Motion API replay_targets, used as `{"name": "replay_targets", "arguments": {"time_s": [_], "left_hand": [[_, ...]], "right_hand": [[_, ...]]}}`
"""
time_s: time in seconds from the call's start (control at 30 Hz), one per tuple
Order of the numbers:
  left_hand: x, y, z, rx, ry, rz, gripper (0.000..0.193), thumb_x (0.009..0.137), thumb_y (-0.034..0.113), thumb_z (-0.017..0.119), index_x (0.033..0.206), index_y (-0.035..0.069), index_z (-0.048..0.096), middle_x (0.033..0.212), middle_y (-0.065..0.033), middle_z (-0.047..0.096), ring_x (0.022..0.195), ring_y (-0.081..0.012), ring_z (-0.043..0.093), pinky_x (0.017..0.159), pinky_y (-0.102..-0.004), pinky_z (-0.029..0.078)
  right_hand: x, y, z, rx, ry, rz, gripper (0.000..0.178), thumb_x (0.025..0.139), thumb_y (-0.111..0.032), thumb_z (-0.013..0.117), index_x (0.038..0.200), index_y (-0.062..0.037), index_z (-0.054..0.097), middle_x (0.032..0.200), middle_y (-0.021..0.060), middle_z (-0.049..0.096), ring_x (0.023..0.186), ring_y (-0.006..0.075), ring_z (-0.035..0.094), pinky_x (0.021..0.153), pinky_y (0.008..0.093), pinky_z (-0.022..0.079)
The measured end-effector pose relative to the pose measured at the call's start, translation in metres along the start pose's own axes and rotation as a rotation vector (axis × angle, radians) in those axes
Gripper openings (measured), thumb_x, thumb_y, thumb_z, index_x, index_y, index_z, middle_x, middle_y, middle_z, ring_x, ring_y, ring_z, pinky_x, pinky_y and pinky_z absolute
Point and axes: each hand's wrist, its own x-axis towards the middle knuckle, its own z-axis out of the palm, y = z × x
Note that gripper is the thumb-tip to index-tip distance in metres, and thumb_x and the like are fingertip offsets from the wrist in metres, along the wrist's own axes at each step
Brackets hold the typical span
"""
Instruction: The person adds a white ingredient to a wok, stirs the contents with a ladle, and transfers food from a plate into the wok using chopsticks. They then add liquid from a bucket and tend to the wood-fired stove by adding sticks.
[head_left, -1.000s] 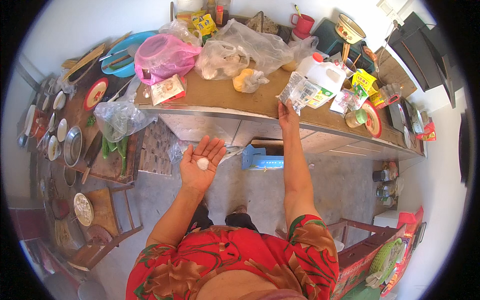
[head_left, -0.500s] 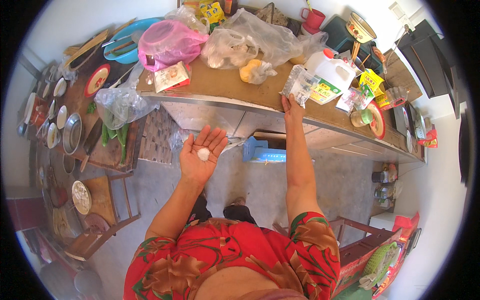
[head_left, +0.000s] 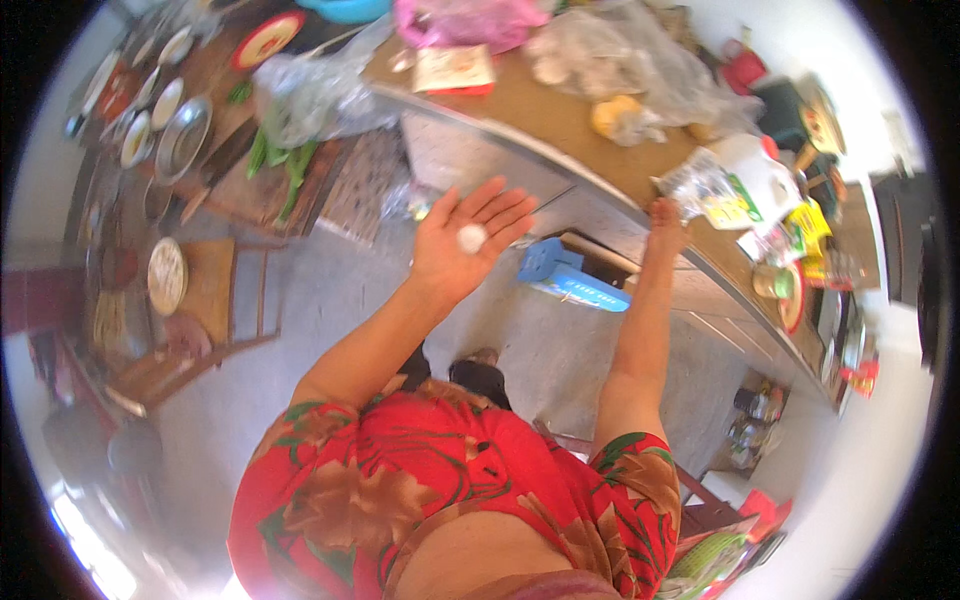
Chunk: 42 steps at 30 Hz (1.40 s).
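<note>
My left hand is palm up with fingers stretched out, carrying a small heap of white granules in its palm. It is in the air before the counter's front edge. On the right, my right hand reaches to the counter edge, its blurred fingers bunched at the near corner of a clear plastic bag. The bag lies beside a white jug with a red cap. Motion blur hides the finer details of my right fingers.
The brown counter bears a pink bag, a packet and a green-lidded jar. A blue box is below. On the left are a wooden board with green vegetables and a wooden chair.
The view has turned, shifting the counter up and its items to the right in the picture. My left palm still carries the granules. My right hand remains at the clear bag's near corner.
</note>
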Motion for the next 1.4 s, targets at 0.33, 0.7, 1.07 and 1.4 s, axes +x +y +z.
{"name": "replay_targets", "arguments": {"time_s": [0.33,0.7,1.07,1.4], "left_hand": [[-0.005,0.049,0.013,0.055,-0.083,0.064,0.049,0.094,0.033,0.028,0.121,-0.001,0.049,0.124,-0.0225,0.048,0.122,-0.0385,0.039,0.105,-0.047,0.029],[-0.05,0.038,0.011,-0.018,-0.017,0.208,0.048,0.093,0.032,0.03,0.121,-0.003,0.048,0.125,-0.0242,0.046,0.122,-0.0393,0.038,0.105,-0.048,0.029],[-0.173,0.029,0.012,-0.078,0.067,0.45,0.045,0.093,0.03,0.032,0.116,-0.004,0.051,0.121,-0.0243,0.049,0.12,-0.0401,0.039,0.104,-0.0483,0.03],[-0.336,0.115,-0.01,-0.105,0.023,0.711,0.045,0.093,0.031,0.033,0.115,-0.004,0.051,0.12,-0.023,0.051,0.119,-0.0387,0.042,0.103,-0.0469,0.031]], "right_hand": [[-0.038,-0.023,-0.011,-0.061,0.004,-0.009,0.053,0.086,-0.009,0.055,0.124,0.0021,0.019,0.092,0.024,0.053,0.082,0.0295,0.059,0.069,0.0395,0.056],[-0.135,-0.024,0.011,-0.287,-0.09,0.08,0.046,0.093,-0.034,0.04,0.123,-0.0015,0.029,0.099,0.0203,0.054,0.085,0.0275,0.057,0.075,0.0348,0.051],[-0.238,-0.001,0.027,-0.524,-0.556,0.496,0.052,0.091,-0.044,0.04,0.134,-0.0166,0.032,0.1,0.012,0.056,0.081,0.0199,0.056,0.073,0.0308,0.048],[-0.426,0.06,0.103,-0.553,-1.18,0.616,0.055,0.095,-0.037,0.032,0.14,-0.0089,0.019,0.093,0.014,0.058,0.072,0.0196,0.058,0.065,0.0301,0.048]]}}
